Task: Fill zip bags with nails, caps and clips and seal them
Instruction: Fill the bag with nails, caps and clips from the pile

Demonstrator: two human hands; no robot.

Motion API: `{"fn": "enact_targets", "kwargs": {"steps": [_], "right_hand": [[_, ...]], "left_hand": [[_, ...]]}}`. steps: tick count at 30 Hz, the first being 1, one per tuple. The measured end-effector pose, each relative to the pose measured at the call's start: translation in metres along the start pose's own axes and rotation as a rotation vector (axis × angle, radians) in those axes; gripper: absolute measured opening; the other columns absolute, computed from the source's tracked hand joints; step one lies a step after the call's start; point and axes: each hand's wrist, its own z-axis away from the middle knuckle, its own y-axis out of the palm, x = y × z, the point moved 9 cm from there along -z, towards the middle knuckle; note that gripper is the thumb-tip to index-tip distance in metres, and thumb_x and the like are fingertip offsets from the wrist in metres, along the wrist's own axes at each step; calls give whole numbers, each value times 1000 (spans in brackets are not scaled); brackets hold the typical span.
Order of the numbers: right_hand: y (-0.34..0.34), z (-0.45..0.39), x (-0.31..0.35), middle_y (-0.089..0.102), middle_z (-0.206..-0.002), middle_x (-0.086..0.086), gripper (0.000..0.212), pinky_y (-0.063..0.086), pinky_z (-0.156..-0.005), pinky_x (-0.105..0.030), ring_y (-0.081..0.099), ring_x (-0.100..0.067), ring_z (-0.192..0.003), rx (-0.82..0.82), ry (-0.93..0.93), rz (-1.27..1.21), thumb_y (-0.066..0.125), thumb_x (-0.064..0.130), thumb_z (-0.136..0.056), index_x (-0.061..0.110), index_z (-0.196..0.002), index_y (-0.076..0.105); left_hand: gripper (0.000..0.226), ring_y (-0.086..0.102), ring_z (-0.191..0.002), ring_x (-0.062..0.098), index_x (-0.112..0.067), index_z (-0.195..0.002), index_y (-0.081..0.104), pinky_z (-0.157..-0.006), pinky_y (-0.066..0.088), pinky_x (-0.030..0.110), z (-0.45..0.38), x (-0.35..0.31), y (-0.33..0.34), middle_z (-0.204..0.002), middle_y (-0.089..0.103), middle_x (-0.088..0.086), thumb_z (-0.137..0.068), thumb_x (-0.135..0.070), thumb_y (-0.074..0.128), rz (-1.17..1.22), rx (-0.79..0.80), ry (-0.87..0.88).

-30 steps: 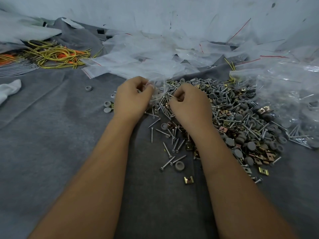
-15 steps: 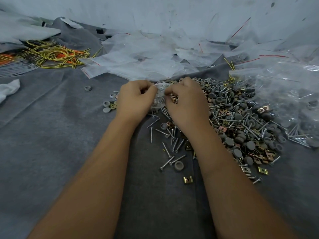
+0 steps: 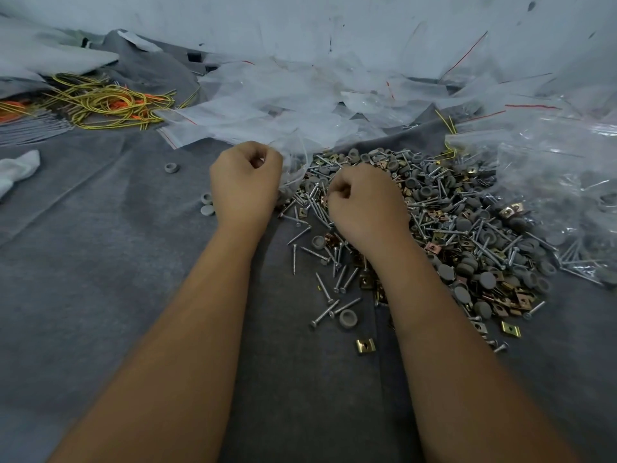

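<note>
A heap of silver nails, grey caps and brass clips point(image 3: 450, 225) lies on the grey cloth point(image 3: 100, 279). My left hand point(image 3: 245, 185) grips a small clear zip bag point(image 3: 295, 170) by its mouth, just left of the heap; the bag hangs crumpled with a few parts in its bottom. My right hand point(image 3: 365, 205) rests on the near left side of the heap. Its fingers are curled and pinch at small parts; which parts is hidden under the fingertips.
Empty zip bags point(image 3: 283, 105) with red seal lines are strewn behind the hands. Filled clear bags point(image 3: 561, 185) pile up at the right. Yellow and orange wires point(image 3: 100, 105) lie at the back left, a white rag point(image 3: 18, 168) at the left edge. A few stray caps point(image 3: 171, 167) sit left of my hands.
My right hand left the bag's mouth and dropped back down and right onto the heap. My left hand keeps holding the bag in nearly the same spot.
</note>
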Motion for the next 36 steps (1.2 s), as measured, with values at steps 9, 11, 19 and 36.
{"fn": "enact_targets", "kwargs": {"steps": [9, 11, 19, 36], "right_hand": [[23, 4, 5, 57, -107, -2, 31, 35, -94, -41, 45, -26, -111, 132, -87, 317, 60, 47, -84, 23, -104, 66], [23, 4, 3, 56, -112, -4, 36, 35, -95, -41, 44, -27, -114, 120, -83, 327, 60, 47, -86, 25, -113, 66], [22, 3, 3, 56, -108, -3, 26, 36, -93, -39, 45, -28, -111, 126, -82, 286, 60, 37, -88, 33, -112, 69], [3, 1, 2, 61, -87, 2, 8, 49, -75, -37, 57, -20, -84, -55, -19, -29, 57, 13, -88, 16, -90, 64]], "left_hand": [[25, 41, -53, 10, -16, -59, 61, -54, 37, 28, 0, 1, 2, -54, 49, 1, -84, -20, 59, 37, 16, -18], [25, 40, -52, 9, -17, -59, 61, -53, 36, 27, 1, 1, 3, -53, 49, 0, -84, -20, 59, 38, 22, -17], [29, 39, -51, 7, -22, -57, 58, -50, 34, 24, 2, -1, 5, -53, 47, -2, -86, -19, 59, 43, 48, -14], [21, 39, -47, 8, -16, -68, 67, -47, 36, 24, 3, -1, 6, -46, 44, -8, -87, -19, 58, 87, 57, -23]]}}
